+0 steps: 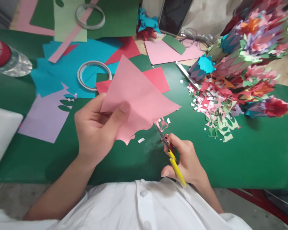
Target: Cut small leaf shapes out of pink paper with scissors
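Note:
My left hand [96, 131] pinches a sheet of pink paper [136, 92] between thumb and fingers, raised over the table. The paper's lower edge is cut in scalloped curves. In my right hand [186, 156] is a pair of scissors [174, 163] with yellow handles, the fingers partly hidden behind them. The blade tips touch or nearly touch the lower right edge of the pink paper. A small red object [166, 139] shows by the right index finger; its kind I cannot make out. Pink scraps lie just beyond the blades.
Two tape rolls [79, 76], blue paper sheets [55, 70] and a cut purple sheet [44, 118] lie on the left of the green table [144, 166]. Paper scraps [218, 111], tweezers [186, 74] and paper flowers [256, 41] occupy the right. A bottle [9, 59] is at far left.

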Demonstrator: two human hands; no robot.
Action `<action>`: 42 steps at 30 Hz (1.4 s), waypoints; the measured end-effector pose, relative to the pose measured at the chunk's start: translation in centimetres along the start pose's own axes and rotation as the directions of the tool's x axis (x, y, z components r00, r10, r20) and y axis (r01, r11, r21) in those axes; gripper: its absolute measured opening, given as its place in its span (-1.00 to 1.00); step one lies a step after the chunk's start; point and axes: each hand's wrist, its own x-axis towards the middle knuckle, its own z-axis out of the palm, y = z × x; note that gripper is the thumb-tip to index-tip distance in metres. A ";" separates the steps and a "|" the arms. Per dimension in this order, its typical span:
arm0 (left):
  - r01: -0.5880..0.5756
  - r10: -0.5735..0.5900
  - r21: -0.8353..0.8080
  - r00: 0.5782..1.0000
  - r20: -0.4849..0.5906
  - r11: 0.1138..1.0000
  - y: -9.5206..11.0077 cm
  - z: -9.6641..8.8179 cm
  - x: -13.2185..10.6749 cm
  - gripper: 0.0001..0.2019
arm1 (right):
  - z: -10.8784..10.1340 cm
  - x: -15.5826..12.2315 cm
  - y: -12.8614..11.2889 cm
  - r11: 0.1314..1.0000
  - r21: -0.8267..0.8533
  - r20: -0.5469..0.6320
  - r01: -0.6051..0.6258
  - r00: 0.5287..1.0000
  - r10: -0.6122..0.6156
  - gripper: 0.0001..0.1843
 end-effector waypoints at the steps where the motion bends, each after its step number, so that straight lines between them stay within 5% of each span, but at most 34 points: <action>1: 0.002 -0.002 0.001 1.000 0.000 1.000 0.0 0.0 0.0 -0.91 | 0.0 0.0 0.0 1.000 -0.008 -0.002 0.006 1.000 -0.006 -0.29; 42: 0.032 -0.032 0.001 0.999 0.001 0.999 0.1 0.1 0.2 -0.86 | -0.3 0.1 0.0 0.991 -0.113 -0.047 0.069 0.996 -0.074 -0.40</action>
